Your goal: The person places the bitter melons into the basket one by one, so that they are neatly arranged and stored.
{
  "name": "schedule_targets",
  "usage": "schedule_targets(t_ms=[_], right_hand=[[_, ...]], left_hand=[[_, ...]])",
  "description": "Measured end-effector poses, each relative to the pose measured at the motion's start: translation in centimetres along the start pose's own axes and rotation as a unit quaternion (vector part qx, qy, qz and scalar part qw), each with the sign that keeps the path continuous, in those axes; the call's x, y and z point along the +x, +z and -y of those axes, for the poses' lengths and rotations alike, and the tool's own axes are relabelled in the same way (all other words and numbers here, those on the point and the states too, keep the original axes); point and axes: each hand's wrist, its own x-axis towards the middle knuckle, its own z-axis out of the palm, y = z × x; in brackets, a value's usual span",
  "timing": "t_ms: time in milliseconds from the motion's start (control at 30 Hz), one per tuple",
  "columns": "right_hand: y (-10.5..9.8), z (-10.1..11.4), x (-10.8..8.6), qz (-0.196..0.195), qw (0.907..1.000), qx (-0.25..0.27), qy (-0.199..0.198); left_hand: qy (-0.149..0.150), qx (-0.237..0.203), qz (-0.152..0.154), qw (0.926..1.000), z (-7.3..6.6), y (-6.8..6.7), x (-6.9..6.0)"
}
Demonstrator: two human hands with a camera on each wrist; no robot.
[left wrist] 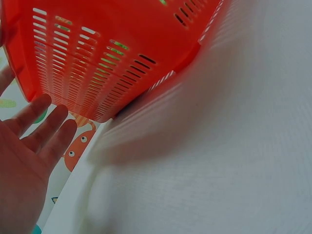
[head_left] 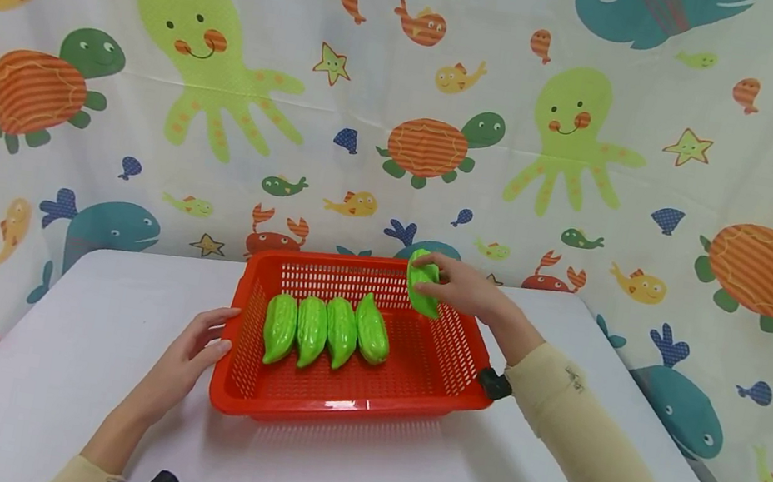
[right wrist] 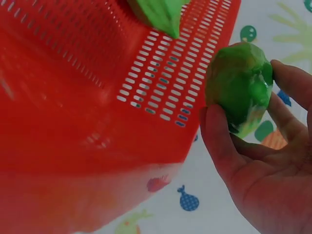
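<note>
My right hand (head_left: 455,286) pinches a bright green bitter melon (head_left: 422,285) between thumb and fingers, above the back right part of a red plastic basket (head_left: 345,406). In the right wrist view, one end of this bitter melon (right wrist: 240,87) faces the camera, with the thumb and fingers on its sides. Several more bitter melons (head_left: 311,330) lie side by side in the basket's left half. My left hand (head_left: 190,353) is at the basket's left rim, its fingertips about touching it. The left wrist view shows those fingers (left wrist: 46,127) fairly straight beside the slotted wall.
The basket stands on a white-covered table (head_left: 116,316). Behind the table hangs a curtain (head_left: 369,112) printed with sea animals. Dark wrist devices show near both hands, the right one (head_left: 494,384) close to the basket's right corner.
</note>
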Motion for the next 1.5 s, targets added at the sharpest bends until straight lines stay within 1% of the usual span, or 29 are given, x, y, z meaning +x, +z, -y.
schedule_targets(t_ms=[133,267,400,500,733,900,1033,1200,1500], right_hand=[[0.3,0.2,0.4,0.027,0.9995,-0.005,0.016],[0.8,-0.1,1.0,0.058,0.9982,0.003,0.017],[1.2,-0.1,1.5,0.08,0.9964,-0.012,0.025],[1.5,0.1,1.7,0.089,0.9953,-0.027,0.028],[2.2,0.0,2.0,0.109,0.993,-0.005,0.045],[2.6,-0.1,2.3,0.119,0.9912,-0.006,0.059],[3.0,-0.2,2.5,0.132,0.9885,0.002,0.075],[3.5,-0.5,2.8,0.146,0.9849,-0.006,0.093],[4.1,-1.1,3.2,0.171,0.9803,-0.028,0.094]], left_hand=[[-0.001,0.0,0.0,1.0,0.0,0.0,0.0],[-0.001,0.0,0.0,1.0,-0.1,0.0,0.0],[-0.001,-0.001,0.001,1.0,-0.1,0.0,-0.1],[0.001,-0.003,0.001,1.0,-0.1,0.0,-0.1],[0.002,-0.003,0.001,1.0,-0.1,0.0,-0.1],[0.001,-0.003,0.001,1.0,-0.1,0.0,-0.1],[0.001,-0.003,0.0,1.0,0.0,0.0,-0.1],[0.0,-0.003,0.001,1.0,0.0,0.0,-0.1],[-0.002,0.0,0.0,1.0,-0.1,0.0,-0.1]])
